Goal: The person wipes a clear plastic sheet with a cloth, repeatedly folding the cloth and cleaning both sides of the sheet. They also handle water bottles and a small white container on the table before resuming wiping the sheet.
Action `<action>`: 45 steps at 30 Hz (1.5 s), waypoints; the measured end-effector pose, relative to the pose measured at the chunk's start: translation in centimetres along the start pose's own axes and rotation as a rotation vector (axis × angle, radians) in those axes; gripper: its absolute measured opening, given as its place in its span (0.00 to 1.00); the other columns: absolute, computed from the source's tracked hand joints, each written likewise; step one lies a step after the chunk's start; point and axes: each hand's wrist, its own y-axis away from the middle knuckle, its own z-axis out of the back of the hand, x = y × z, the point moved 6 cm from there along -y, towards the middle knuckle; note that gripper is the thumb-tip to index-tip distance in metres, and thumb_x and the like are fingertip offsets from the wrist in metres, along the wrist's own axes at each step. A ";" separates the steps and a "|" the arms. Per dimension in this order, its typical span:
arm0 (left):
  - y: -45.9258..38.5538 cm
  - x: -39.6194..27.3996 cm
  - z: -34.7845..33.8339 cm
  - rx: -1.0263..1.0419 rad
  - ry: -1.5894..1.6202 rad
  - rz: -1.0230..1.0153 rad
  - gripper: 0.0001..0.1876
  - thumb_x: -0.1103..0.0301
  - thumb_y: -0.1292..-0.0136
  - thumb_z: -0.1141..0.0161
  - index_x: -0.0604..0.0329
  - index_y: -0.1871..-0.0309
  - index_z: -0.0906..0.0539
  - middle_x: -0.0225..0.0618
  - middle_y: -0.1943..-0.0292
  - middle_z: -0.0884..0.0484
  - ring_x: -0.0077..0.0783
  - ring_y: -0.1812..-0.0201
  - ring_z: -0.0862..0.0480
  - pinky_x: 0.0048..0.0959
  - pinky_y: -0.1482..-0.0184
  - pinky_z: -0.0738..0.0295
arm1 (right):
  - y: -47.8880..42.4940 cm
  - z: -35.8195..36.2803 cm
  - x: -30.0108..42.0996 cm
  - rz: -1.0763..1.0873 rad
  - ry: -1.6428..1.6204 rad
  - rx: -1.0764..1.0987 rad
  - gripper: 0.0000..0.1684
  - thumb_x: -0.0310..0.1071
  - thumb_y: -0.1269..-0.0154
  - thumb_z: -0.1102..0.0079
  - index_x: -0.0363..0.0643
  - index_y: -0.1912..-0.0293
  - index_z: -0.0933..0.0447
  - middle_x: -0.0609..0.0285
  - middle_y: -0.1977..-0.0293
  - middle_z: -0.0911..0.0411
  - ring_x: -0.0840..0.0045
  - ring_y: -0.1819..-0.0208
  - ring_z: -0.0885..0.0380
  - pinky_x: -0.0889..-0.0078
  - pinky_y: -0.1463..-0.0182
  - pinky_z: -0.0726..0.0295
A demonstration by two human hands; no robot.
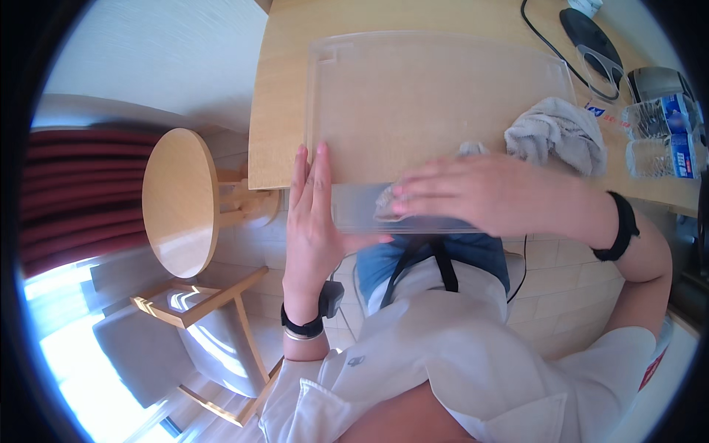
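A clear plastic lid or shallow tray (410, 83) lies on the wooden table, its near part jutting past the table's front edge over my lap. My left hand (313, 221) holds its near left corner, fingers straight along the left side and thumb stretched along the front edge. Under the fingers of my right hand (476, 191) is a bunched light grey cloth (389, 205), pressed to the overhanging strip. The right hand is slightly blurred, and part of the cloth is hidden beneath it. A crumpled grey towel (556, 133) rests on the lid's right side, just beyond my right wrist.
Two plastic water bottles (659, 158) lie on the right of the wooden table (279, 111). Behind them are a black cable (545, 41) and a dark oval object (590, 39). A round wooden stool (180, 202) and a grey cushioned chair (221, 349) stand at the left.
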 end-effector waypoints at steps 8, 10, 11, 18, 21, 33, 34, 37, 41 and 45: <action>0.2 0.3 -0.2 0.017 -0.050 -0.027 0.61 0.44 0.71 0.24 0.62 0.30 0.40 0.49 0.33 0.35 0.58 0.31 0.42 0.48 0.34 0.39 | -0.8 5.2 -7.7 -0.157 0.601 -0.347 0.29 0.20 0.44 0.49 0.45 0.41 0.30 0.59 0.40 0.32 0.65 0.41 0.31 0.67 0.38 0.30; 0.1 0.2 -0.2 0.029 -0.039 -0.022 0.61 0.43 0.71 0.24 0.61 0.30 0.40 0.48 0.32 0.37 0.57 0.30 0.42 0.48 0.34 0.40 | -0.8 5.3 -7.3 -0.157 0.603 -0.296 0.29 0.20 0.45 0.46 0.46 0.42 0.30 0.59 0.41 0.31 0.65 0.42 0.30 0.67 0.40 0.28; 0.0 0.2 -0.1 0.014 -0.021 -0.014 0.62 0.43 0.71 0.24 0.61 0.30 0.40 0.48 0.32 0.38 0.57 0.30 0.42 0.48 0.34 0.40 | -0.8 5.5 -7.4 -0.177 0.558 -0.274 0.30 0.20 0.46 0.45 0.46 0.42 0.30 0.59 0.43 0.30 0.65 0.43 0.30 0.67 0.42 0.27; 0.3 0.6 -0.1 -0.017 0.016 0.009 0.65 0.43 0.73 0.24 0.65 0.30 0.44 0.53 0.30 0.43 0.57 0.30 0.42 0.47 0.33 0.42 | -0.8 4.9 -7.2 -0.113 0.266 -0.293 0.22 0.24 0.47 0.40 0.43 0.50 0.26 0.57 0.61 0.25 0.62 0.58 0.25 0.63 0.56 0.24; 0.2 0.7 0.0 -0.021 0.013 0.026 0.66 0.43 0.73 0.24 0.66 0.29 0.45 0.54 0.30 0.43 0.57 0.31 0.41 0.47 0.33 0.42 | -1.0 3.2 -2.5 0.109 0.224 -0.215 0.12 0.27 0.43 0.43 0.41 0.57 0.24 0.58 0.65 0.27 0.65 0.62 0.26 0.66 0.61 0.24; -0.1 0.5 -0.4 0.010 -0.028 0.041 0.66 0.39 0.72 0.24 0.68 0.30 0.45 0.52 0.31 0.40 0.57 0.32 0.39 0.48 0.33 0.40 | 0.3 3.6 -3.0 -0.079 0.262 -0.281 0.05 0.28 0.47 0.44 0.40 0.68 0.24 0.61 0.70 0.29 0.72 0.63 0.25 0.70 0.64 0.25; 0.1 0.6 -0.6 0.004 -0.040 0.039 0.66 0.39 0.72 0.25 0.69 0.30 0.45 0.52 0.31 0.40 0.57 0.32 0.39 0.48 0.33 0.40 | 0.3 4.2 -5.2 -0.101 0.211 -0.344 0.06 0.28 0.48 0.43 0.40 0.67 0.24 0.61 0.70 0.28 0.69 0.63 0.25 0.69 0.63 0.25; 0.0 0.5 -0.3 0.003 -0.058 0.034 0.66 0.39 0.72 0.24 0.69 0.30 0.44 0.52 0.31 0.40 0.57 0.32 0.39 0.48 0.33 0.41 | -0.2 6.7 -9.7 -0.160 0.375 -0.452 0.07 0.28 0.50 0.42 0.38 0.68 0.23 0.56 0.73 0.28 0.63 0.64 0.25 0.64 0.64 0.27; 0.0 0.6 -0.4 0.007 -0.044 0.026 0.67 0.38 0.72 0.25 0.69 0.30 0.45 0.52 0.31 0.40 0.57 0.32 0.40 0.48 0.33 0.41 | -1.2 8.3 -12.3 -0.319 0.455 -0.411 0.06 0.29 0.43 0.43 0.40 0.67 0.19 0.58 0.73 0.27 0.65 0.64 0.27 0.64 0.62 0.28; 0.3 0.7 -0.5 0.013 -0.072 0.026 0.67 0.38 0.72 0.25 0.68 0.30 0.45 0.52 0.31 0.41 0.57 0.31 0.40 0.48 0.33 0.42 | -2.2 9.1 -12.7 -0.299 0.446 -0.440 0.07 0.30 0.42 0.44 0.37 0.69 0.21 0.56 0.74 0.27 0.64 0.65 0.28 0.63 0.62 0.28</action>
